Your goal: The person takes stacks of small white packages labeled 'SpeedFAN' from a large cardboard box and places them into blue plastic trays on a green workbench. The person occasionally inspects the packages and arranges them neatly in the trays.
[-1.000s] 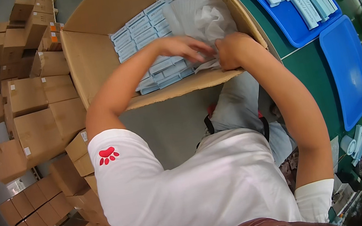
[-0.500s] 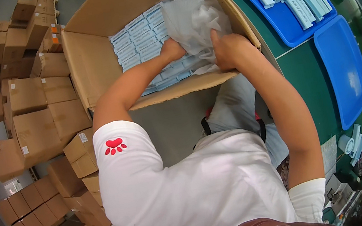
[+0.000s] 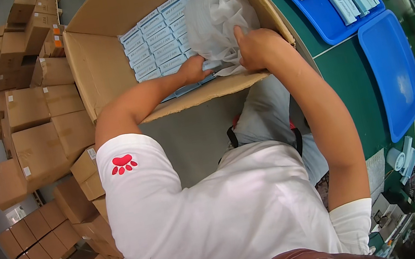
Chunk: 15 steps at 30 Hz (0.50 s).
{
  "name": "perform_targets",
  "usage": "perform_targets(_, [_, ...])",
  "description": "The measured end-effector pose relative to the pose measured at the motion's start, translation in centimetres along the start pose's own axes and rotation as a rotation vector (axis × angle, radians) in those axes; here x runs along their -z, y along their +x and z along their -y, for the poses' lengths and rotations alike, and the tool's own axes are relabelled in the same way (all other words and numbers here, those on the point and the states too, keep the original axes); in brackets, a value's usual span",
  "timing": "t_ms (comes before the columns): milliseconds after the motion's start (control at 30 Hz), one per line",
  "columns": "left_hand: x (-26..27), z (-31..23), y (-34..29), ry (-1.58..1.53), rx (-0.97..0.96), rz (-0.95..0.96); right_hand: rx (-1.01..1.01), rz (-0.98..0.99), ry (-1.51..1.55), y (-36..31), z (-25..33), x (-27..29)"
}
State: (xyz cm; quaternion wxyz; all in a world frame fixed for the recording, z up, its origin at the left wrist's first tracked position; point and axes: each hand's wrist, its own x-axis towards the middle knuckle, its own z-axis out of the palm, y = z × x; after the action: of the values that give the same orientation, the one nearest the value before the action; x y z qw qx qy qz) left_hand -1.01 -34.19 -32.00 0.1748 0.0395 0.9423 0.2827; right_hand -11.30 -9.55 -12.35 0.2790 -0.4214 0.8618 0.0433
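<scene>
Currently, the right hand (image 3: 258, 48) clamps white film (image 3: 217, 18) inside the carton (image 3: 98, 65); the left hand (image 3: 192, 70) meets pale-blue boxes (image 3: 157, 44) there, its closure not discernible from where I stand. Filling appears partial: rows lie within the carton, and further boxes (image 3: 343, 3) sit on a blue tray (image 3: 317, 16) right of the carton.

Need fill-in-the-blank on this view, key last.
Between left hand and right hand, the ____ is nearer the green table.
Most visible pale-blue boxes in the carton lie ____ of the white plastic.
Both large trays on the table are ____.
The red mark on the left sleeve resembles a ____.

right hand; left; blue; paw print
</scene>
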Motion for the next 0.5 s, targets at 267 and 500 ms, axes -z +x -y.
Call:
perform_targets(267, [-1.2, 0.1, -0.4, 0.233, -0.081, -0.139, 0.030, 0.006, -0.004, 0.3, -0.2, -0.7])
perform_targets(500, [-0.3, 0.7, 0.4, 0.067, -0.288, -0.293, 0.229, -0.470, 0.063, -0.1, 0.6, -1.1])
